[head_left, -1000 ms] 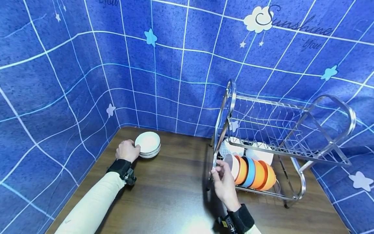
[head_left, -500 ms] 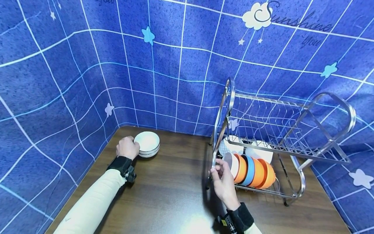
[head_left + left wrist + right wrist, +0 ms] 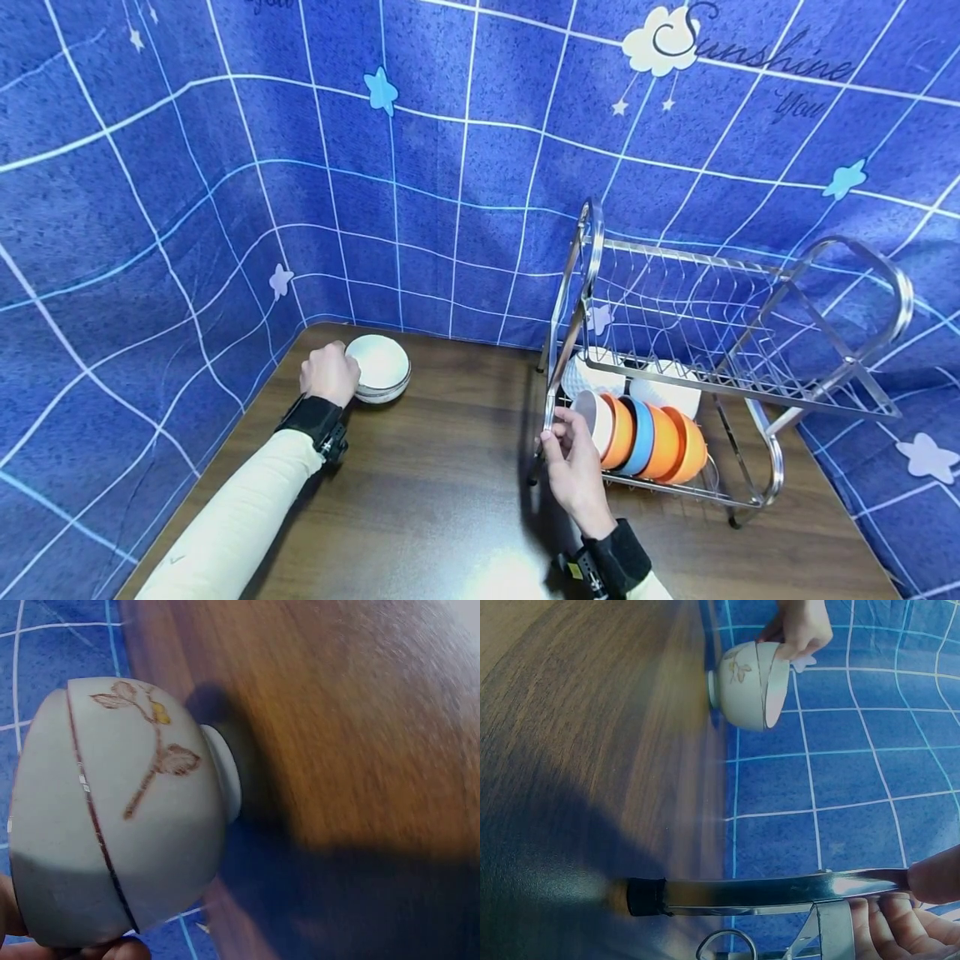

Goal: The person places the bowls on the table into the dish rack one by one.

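Two white bowls stand nested at the table's far left. My left hand [image 3: 328, 375] holds the upper bowl [image 3: 378, 362] by its left rim. In the left wrist view, fingertips [image 3: 124, 951] show at the rim, and the lower bowl [image 3: 169, 832] bears a brown sprig with a yellow bud. The right wrist view shows the thumb and fingers pinching the upper rim above the lower bowl [image 3: 739, 697]. My right hand [image 3: 577, 479] grips the front left upright of a metal dish rack [image 3: 555, 392], its thumb [image 3: 937, 876] on one side and curled fingers on the other.
In the rack's lower tier, a white bowl [image 3: 596, 423], orange bowls [image 3: 663, 450] and a blue bowl [image 3: 639, 442] stand on edge. White textured dishes [image 3: 592, 379] sit behind them. A wire upper tier [image 3: 690, 325] overhangs these. Blue patterned cloth [image 3: 450, 208] surrounds the wooden table [image 3: 420, 500].
My left hand has risen slightly at the bowl's rim, and the upper bowl has shifted a little with it. The right hand keeps its grip on the rack. The view has shifted slightly.
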A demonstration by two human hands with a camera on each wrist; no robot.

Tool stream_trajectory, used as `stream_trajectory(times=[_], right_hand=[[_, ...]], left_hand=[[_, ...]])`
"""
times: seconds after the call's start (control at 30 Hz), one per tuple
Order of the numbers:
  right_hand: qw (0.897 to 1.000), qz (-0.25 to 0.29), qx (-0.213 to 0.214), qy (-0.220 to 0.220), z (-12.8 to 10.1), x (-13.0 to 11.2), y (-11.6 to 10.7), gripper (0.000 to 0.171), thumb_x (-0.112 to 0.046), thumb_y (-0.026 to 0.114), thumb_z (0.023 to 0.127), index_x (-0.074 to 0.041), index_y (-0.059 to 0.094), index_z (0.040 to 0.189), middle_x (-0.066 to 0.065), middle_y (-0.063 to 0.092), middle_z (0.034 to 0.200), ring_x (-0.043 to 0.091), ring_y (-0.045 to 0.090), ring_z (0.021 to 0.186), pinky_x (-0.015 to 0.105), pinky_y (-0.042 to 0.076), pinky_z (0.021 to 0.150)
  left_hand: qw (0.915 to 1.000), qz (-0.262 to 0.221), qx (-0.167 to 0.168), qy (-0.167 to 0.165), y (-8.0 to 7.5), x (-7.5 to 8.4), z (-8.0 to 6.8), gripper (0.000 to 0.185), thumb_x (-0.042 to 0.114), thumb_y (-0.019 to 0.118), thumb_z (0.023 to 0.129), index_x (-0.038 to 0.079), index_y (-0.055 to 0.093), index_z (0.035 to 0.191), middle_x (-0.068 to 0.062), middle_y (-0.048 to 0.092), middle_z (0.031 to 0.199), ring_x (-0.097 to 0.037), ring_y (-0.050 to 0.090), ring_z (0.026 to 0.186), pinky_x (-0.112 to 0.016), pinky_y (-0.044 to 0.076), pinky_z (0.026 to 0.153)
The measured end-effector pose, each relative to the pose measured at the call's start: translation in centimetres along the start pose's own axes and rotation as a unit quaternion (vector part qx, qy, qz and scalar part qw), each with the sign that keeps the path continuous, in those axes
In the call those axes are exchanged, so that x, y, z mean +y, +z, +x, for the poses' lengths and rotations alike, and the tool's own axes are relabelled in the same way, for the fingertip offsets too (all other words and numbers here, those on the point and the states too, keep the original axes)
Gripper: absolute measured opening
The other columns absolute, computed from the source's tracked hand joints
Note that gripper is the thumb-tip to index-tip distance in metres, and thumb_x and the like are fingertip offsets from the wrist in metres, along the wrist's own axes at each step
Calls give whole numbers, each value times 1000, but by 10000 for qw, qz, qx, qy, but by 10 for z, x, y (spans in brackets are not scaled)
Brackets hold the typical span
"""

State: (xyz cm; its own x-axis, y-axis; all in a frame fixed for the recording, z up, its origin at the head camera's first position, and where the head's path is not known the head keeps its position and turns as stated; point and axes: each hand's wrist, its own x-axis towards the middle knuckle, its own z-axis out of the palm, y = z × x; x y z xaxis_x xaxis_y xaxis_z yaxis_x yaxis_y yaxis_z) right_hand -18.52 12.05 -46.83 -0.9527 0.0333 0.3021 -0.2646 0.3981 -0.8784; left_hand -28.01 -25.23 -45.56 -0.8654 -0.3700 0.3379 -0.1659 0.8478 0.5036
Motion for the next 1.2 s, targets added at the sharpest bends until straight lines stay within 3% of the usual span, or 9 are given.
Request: stream_trajectory(times=[0.2,0.43,0.83,1.2], right_hand=[[9998,-19,101,-144,0,2,2,33,1,58,92,-5,49,123,2,61,86,16,57,75,25,46,65],[10000,30,29,-26,1,1,1,33,1,57,92,-6,49,124,4,61,87,17,57,76,26,46,67],[9998,206,17,-42,2,0,0,32,3,56,92,-5,49,123,5,61,87,17,58,76,25,47,66],[9999,165,-4,31,2,-1,0,32,0,56,93,-7,49,124,4,60,87,17,57,77,26,46,68]], left_hand=[[9998,-208,18,-18,-2,0,2,21,10,50,85,0,67,90,-31,65,95,-53,59,86,-60,46,72],[9995,-291,-82,-113,-4,0,4,24,12,52,85,0,69,97,-27,67,98,-51,59,89,-59,46,76],[9983,-553,134,-111,-6,-1,6,25,11,53,86,1,71,99,-22,69,94,-48,60,89,-58,45,79],[9973,-660,273,139,-20,5,1,22,9,56,85,1,72,97,-19,70,87,-47,62,87,-58,44,76]])
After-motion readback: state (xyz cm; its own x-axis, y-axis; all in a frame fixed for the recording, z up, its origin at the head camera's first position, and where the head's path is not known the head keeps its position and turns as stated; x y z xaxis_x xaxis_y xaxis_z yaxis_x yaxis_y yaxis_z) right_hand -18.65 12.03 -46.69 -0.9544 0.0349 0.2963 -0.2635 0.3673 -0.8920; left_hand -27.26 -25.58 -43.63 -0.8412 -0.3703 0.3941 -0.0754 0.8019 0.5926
